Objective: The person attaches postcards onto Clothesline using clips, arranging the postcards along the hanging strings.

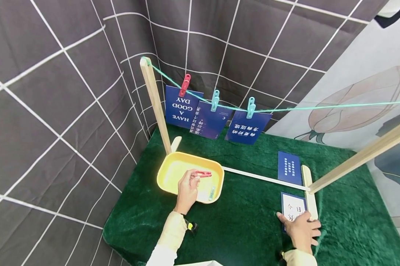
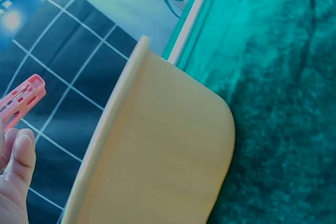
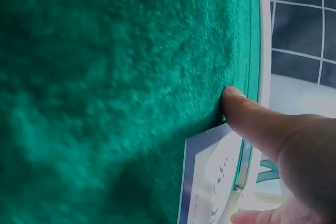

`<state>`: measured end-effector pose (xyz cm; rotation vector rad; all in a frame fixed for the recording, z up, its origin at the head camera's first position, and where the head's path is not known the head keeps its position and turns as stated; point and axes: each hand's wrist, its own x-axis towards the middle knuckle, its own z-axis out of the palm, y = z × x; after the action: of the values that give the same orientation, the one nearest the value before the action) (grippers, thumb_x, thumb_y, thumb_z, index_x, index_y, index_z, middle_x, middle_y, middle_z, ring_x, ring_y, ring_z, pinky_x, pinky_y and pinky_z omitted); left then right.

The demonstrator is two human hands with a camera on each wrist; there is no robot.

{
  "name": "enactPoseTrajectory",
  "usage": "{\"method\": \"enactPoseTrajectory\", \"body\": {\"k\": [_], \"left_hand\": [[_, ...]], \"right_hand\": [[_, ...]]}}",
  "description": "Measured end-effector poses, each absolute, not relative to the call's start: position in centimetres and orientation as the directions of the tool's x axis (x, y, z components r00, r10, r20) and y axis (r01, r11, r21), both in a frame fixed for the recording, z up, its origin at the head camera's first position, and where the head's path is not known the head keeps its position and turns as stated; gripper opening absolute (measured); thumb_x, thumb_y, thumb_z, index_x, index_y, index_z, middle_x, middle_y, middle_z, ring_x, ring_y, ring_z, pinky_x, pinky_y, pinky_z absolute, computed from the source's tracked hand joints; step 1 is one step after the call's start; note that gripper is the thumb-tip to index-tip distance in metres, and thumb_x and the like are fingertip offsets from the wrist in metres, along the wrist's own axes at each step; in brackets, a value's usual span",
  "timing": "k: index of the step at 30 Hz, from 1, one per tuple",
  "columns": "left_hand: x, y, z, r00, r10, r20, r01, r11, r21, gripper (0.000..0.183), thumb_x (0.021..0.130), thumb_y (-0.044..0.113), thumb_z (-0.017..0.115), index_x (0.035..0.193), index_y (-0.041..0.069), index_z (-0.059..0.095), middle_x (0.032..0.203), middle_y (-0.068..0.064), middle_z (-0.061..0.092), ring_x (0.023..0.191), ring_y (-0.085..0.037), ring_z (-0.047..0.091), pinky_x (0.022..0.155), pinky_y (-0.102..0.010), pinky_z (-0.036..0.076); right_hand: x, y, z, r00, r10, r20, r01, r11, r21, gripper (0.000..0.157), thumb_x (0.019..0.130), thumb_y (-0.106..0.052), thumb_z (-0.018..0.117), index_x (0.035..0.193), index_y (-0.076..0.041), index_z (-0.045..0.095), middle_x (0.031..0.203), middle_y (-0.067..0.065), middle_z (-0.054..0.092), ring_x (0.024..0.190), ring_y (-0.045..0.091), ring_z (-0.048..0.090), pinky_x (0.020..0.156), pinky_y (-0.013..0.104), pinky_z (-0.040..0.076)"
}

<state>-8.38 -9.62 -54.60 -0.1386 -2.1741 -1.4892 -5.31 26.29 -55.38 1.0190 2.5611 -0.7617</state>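
Above the yellow tray [image 1: 168,184], my left hand [image 1: 188,188] pinches a red clothespin [image 1: 204,174]; the left wrist view shows this clothespin [image 2: 22,100] beside the thumb. A light green clothespin [image 1: 212,193] lies in the tray. At the right, my right hand [image 1: 301,229] spreads over a white card with a blue border [image 1: 292,203], thumb at its left edge. In the right wrist view the thumb [image 3: 257,119] is at the card's [image 3: 212,177] corner; whether the other fingers touch it is hidden. The card lies on the green cloth.
A green string [image 1: 286,109] runs between wooden posts [image 1: 157,107]. A red clip [image 1: 185,85] and two teal clips [image 1: 214,100] hold three blue cards [image 1: 248,127] on it. Another blue card [image 1: 289,168] lies behind the white rod [image 1: 263,177].
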Motion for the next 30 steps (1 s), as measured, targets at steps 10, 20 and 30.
{"method": "enactPoseTrajectory", "body": {"k": [10,20,30], "left_hand": [[-8.4,-9.5,-53.3,-0.841,-0.225,0.493,0.422,0.299,0.856,0.016,0.091,0.010,0.055,0.105,0.002,0.058,0.085,-0.009,0.059,0.069,-0.017,0.059,0.062,-0.026,0.051],[-7.8,-8.6,-50.2,-0.831,-0.210,0.514,0.461,0.257,0.850,0.016,0.085,-0.008,0.056,0.101,-0.010,0.055,0.082,-0.020,0.059,0.067,-0.031,0.059,0.062,-0.030,0.052],[-7.8,-7.6,-49.1,-0.873,-0.234,0.427,0.373,0.242,0.896,0.016,0.087,-0.003,0.056,0.101,-0.011,0.056,0.078,-0.022,0.060,0.065,-0.033,0.058,0.062,-0.030,0.051]], "right_hand": [[-6.4,27.5,-54.6,-0.687,0.515,-0.512,0.701,0.656,-0.281,0.131,0.054,-0.069,0.072,0.130,0.015,0.007,0.113,0.050,0.012,0.101,0.065,0.021,0.081,0.071,0.028],[-6.1,26.3,-53.2,-0.730,0.493,-0.474,0.663,0.678,-0.317,0.121,0.058,-0.068,0.070,0.123,0.017,0.013,0.110,0.049,0.021,0.101,0.065,0.021,0.080,0.074,0.025],[-5.3,21.3,-52.5,-0.917,0.395,-0.064,0.369,0.775,-0.512,0.105,0.064,-0.052,0.075,0.122,0.021,0.027,0.103,0.044,0.035,0.096,0.056,0.032,0.081,0.061,0.020]]}}
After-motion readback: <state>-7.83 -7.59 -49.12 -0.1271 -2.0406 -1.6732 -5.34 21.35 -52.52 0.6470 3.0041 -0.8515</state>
